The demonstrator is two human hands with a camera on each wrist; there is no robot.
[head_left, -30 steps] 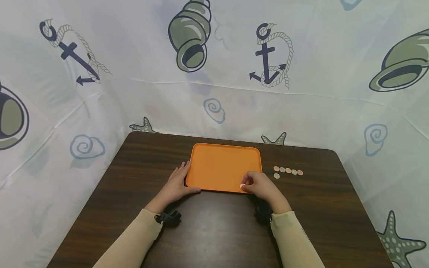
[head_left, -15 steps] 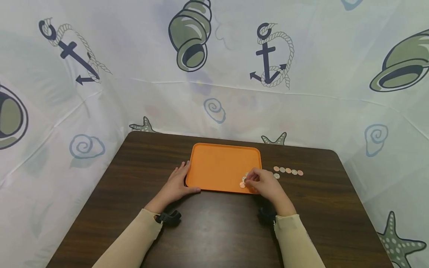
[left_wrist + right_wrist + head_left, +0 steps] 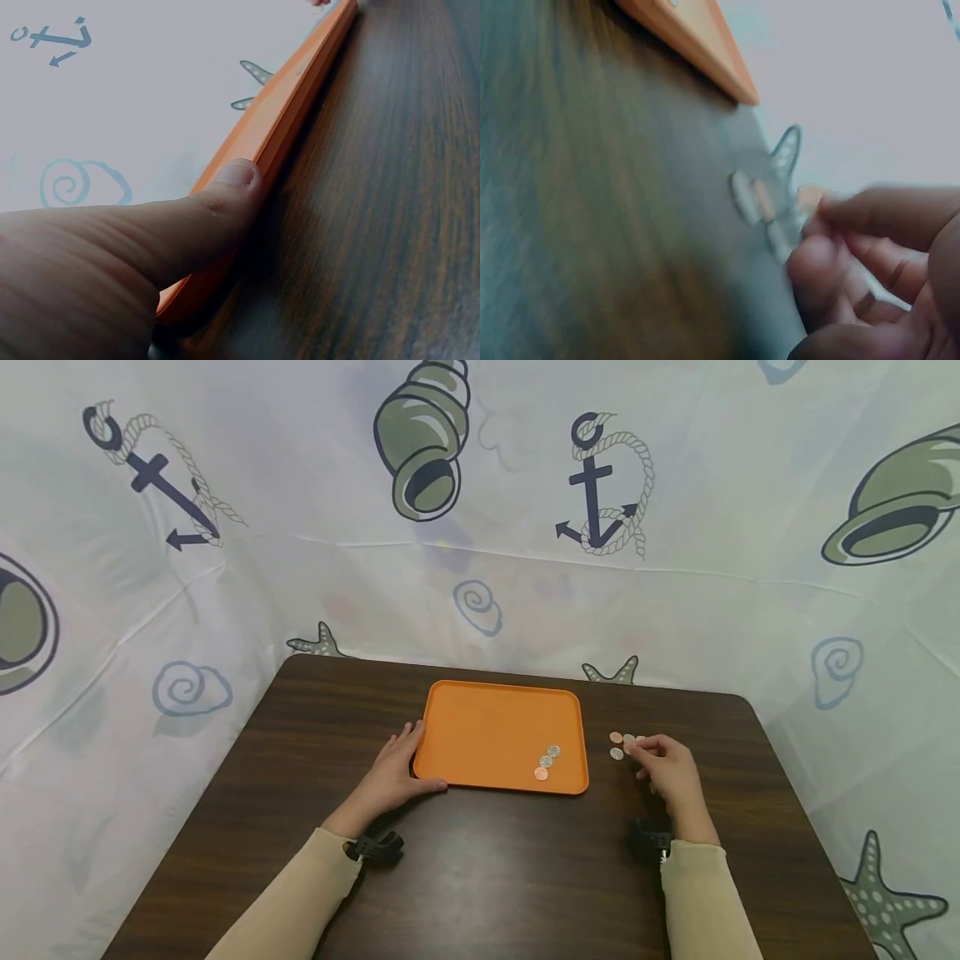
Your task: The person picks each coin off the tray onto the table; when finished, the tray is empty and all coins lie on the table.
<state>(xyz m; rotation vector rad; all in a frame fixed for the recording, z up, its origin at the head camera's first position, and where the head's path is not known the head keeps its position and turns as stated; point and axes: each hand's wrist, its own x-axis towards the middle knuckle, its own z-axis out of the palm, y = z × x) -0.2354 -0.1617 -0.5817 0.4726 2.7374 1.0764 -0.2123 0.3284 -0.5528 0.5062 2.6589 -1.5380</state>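
Note:
My left hand (image 3: 399, 768) steadies the orange tray (image 3: 487, 727) at its near left corner, the thumb (image 3: 236, 176) against the front rim. Inside the tray, toward its right end, lie a copper coin (image 3: 541, 773) and two silver ones. My right hand (image 3: 671, 772) is beyond the tray's right side, thumb and forefinger pinched together around a small copper-coloured coin (image 3: 628, 748). Right by those fingertips are a copper coin (image 3: 616, 737) and silver coins (image 3: 617, 753) on the table. The hand hides the right part of their row.
The dark wooden table (image 3: 465, 877) reaches in front of the tray and to both sides. Printed cloth walls (image 3: 337, 527) stand behind it and at its sides. A black band (image 3: 378, 847) sits on the left wrist, another (image 3: 648, 839) on the right.
My right hand has left the coins in the tray and moved right to the coins on the table. The coin it pinched a second ago lies in the tray. The left hand is still.

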